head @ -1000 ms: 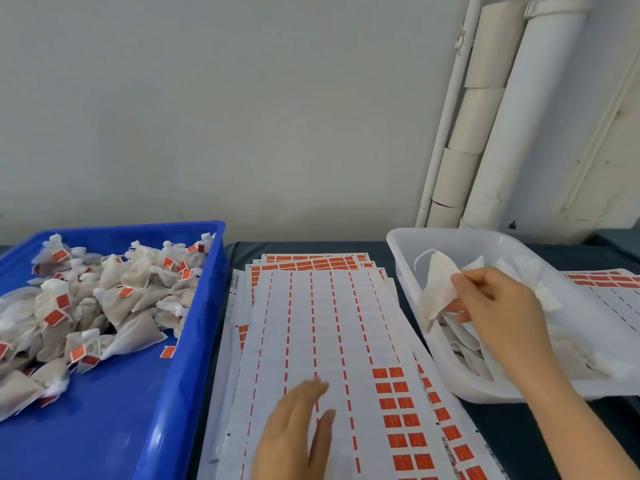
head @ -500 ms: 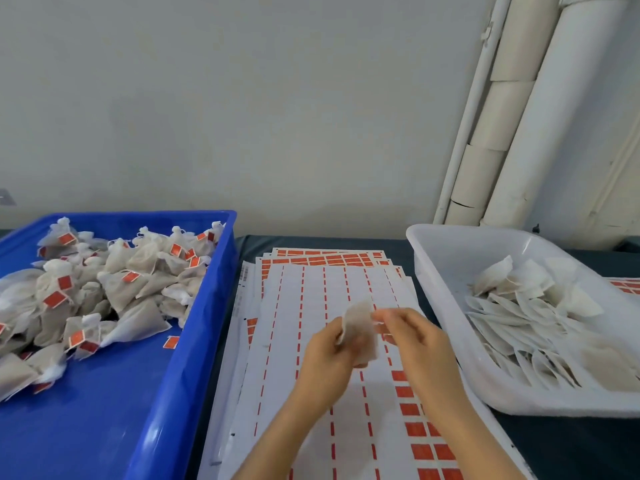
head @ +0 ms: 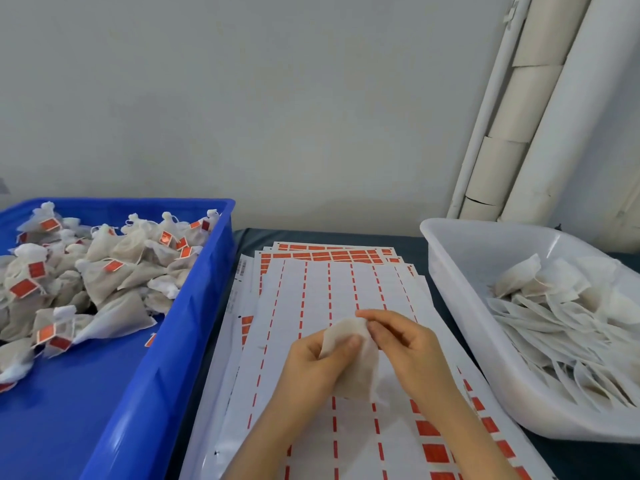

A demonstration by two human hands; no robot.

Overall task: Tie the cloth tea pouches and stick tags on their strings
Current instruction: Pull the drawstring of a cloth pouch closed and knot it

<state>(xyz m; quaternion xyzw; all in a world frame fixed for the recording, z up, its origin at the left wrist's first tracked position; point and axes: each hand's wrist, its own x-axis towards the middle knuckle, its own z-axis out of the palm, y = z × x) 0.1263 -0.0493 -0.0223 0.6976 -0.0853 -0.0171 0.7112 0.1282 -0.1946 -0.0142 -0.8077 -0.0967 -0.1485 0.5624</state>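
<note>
Head view. Blue tray [head: 207, 271], 9 o'clock: tagged pouches [head: 114, 271]. Centre, over tag sheets [head: 311, 292]: left hand [head: 311, 365], grip pinching untied pouch [head: 356, 372]; right hand [head: 405, 344], grip pinching its top edge. String not discernible. Judgement: gather mouth evenly, then cinch. White tub [head: 467, 289], 3 o'clock: untied stock.

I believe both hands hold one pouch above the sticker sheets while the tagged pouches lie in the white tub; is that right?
Not quite: the head view shows the tagged pouches in the blue crate, not the white tub. The left hand and right hand hold one pouch above the sticker sheets.
</note>
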